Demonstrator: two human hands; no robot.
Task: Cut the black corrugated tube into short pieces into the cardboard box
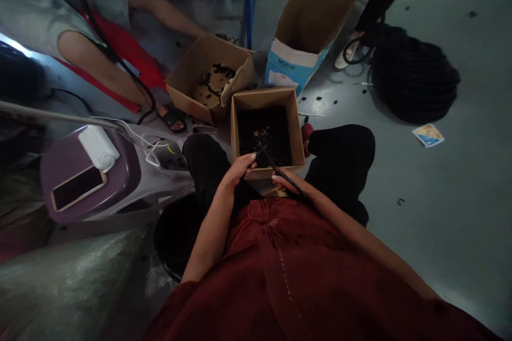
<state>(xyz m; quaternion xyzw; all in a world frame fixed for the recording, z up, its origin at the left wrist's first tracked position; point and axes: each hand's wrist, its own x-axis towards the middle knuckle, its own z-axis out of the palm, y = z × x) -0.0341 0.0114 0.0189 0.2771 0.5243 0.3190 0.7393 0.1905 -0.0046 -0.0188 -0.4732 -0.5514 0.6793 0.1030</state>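
My left hand [242,165] is closed in a pinch over the near edge of an open cardboard box [236,133], with a thin dark piece at its fingertips. To its right, my right hand [283,178] is closed around a long black strip [290,178], which runs from above the box back over the wrist. The strip's front end meets the dark piece near the left fingertips; whether they are one thing I cannot tell. Inside the box lie many small black scraps [266,122]. The box stands between my knees.
A second cardboard box [188,82] with black scraps stands at the left, and a blue-white carton [292,58] behind. A purple stool [128,165] bears a phone [78,188]. Black coils [416,77] lie at the right. Co-workers sit nearby, one holding a black strip [116,66].
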